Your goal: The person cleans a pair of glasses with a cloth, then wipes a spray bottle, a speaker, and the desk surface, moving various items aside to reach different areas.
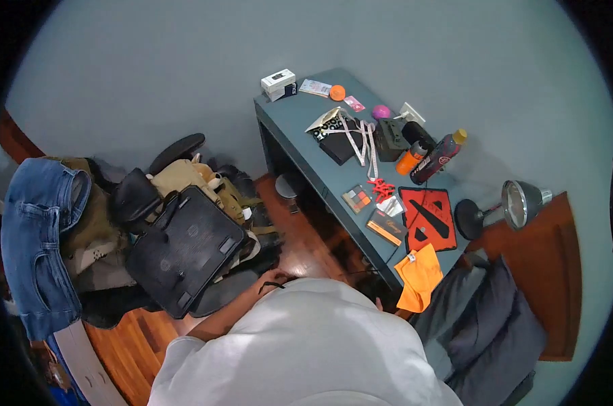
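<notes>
My left hand [275, 276] is low at the front of my body, near the black laptop bag [188, 247] on the heaped chair. Its fingers are mostly hidden behind my white shirt. Of my right hand [379, 304] only a small part shows, beside the shirt and below the desk's front edge. An orange cloth [419, 277] hangs over the near corner of the blue-grey desk [289, 122], close to that hand. What either hand holds, if anything, is hidden.
Blue jeans [39, 250] lie over the pile at left. The desk bears a red and black mat [429, 218], bottles [439, 157], a white ribbon [368, 152], a palette [356, 198] and a white box [278, 80]. A lamp [516, 206] and grey bedding [489, 318] are at right.
</notes>
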